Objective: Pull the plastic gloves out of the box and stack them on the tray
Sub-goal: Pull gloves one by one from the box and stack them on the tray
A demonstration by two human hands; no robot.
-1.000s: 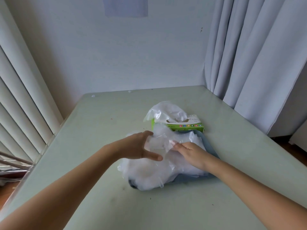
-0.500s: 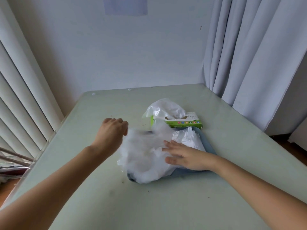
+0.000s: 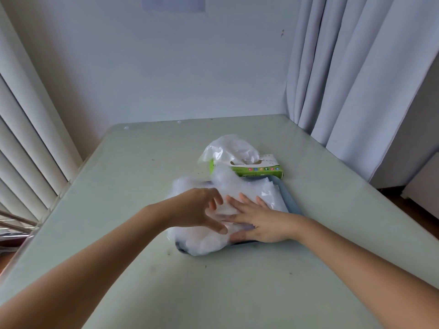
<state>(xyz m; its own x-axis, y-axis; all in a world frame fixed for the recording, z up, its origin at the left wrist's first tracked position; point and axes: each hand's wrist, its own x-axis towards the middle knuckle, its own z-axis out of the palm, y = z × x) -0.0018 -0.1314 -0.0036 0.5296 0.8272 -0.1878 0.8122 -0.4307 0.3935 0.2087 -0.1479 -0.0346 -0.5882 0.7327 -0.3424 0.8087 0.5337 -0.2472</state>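
Note:
A green and white glove box (image 3: pixel 259 169) lies on the table behind a blue tray (image 3: pixel 291 202). One clear plastic glove (image 3: pixel 229 149) puffs up out of the box's slot. A loose pile of clear gloves (image 3: pixel 202 243) covers most of the tray and spills over its left and near edges. My right hand (image 3: pixel 257 220) lies flat on the pile, fingers straight and spread, pressing it down. My left hand (image 3: pixel 202 211) hovers over the pile's left part with fingers spread and loosely bent, holding nothing.
The pale green table (image 3: pixel 118 186) fills the view, with bare surface left, right and in front of the tray. Vertical blinds (image 3: pixel 31 138) hang at the left, grey curtains (image 3: pixel 344 79) at the right, a plain wall behind.
My left hand swung out to the left, let the glove drop onto the pile, then came back over it. My right hand went from pinching plastic to pressing flat.

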